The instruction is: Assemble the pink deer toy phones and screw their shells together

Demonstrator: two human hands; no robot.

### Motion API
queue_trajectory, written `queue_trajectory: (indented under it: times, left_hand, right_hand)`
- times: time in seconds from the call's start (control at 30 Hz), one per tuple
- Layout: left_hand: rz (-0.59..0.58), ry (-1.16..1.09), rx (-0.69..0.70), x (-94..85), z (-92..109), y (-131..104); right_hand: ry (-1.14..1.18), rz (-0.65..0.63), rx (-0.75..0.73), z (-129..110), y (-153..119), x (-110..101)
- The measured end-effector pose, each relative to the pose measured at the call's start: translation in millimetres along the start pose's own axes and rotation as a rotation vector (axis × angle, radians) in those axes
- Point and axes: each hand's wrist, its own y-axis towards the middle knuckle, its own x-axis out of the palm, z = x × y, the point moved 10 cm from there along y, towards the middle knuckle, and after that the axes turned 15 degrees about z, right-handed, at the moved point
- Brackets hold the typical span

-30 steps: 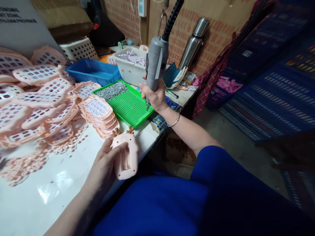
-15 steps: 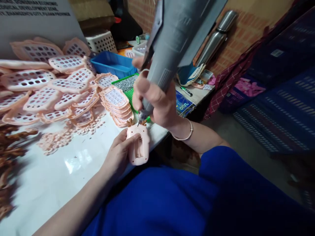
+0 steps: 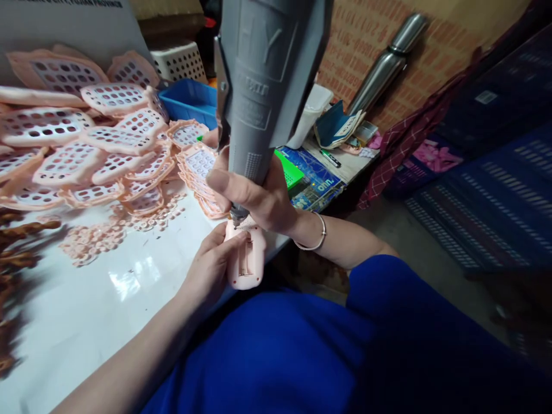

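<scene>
My left hand grips a pale pink plastic toy casing by its left side, back face up, thumb across the top of its long battery slot. Small screw holes show near the casing's corners. My right hand is wrapped round a grey electric screwdriver, held upright with its tip down. That tip sits at the casing's upper left, by a screw hole; whether it touches is too small to tell. Behind the right hand, a green tray is mostly hidden.
Pink perforated shells pile up at the left, beside a stack of pink panels and small pink rings. Brown antler-like parts lie at the left edge. Behind stand a blue bin, a white basket and a steel flask.
My right hand has brought the screwdriver left and slightly down, its tip moving from the casing's top middle to its upper left. My left hand and the casing have barely moved.
</scene>
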Motion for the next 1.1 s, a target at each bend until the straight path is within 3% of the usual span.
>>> queue_trajectory:
  times: [0.13,0.3,0.43,0.5,0.6,0.67,0.73,0.87,1.1]
  left_hand:
    - [0.035,0.036,-0.010,-2.5,-3,0]
    - [0.038,0.044,0.039,-0.8,1,-1]
    - [-0.020,0.077,0.010,3.2,-2,-5]
    - [-0.011,0.106,-0.028,-1.7,-6,-8]
    - [0.080,0.124,-0.085,-20.4,-12,-16]
    - [0.136,0.136,-0.130,-32.6,-16,-21]
    - [0.167,0.132,-0.172,-39.6,-20,-24]
    - [0.203,0.066,-0.171,-41.3,-15,-21]
    - [0.199,0.025,-0.140,-43.0,-9,-8]
  right_hand:
    - [0.050,-0.111,0.010,12,-6,9]
    - [-0.076,0.013,0.043,29,-10,-9]
    - [0.096,-0.110,0.051,16,-4,-4]
    - [0.216,-0.136,-0.043,-5,5,-10]
    - [0.186,0.076,-0.235,-29,24,-46]
    - [0.063,0.230,-0.257,-26,34,-71]
    - [-0.047,0.298,-0.220,-12,41,-86]
    - [-0.026,0.311,-0.205,13,46,-97]
    - [-0.014,0.318,-0.163,25,47,-98]
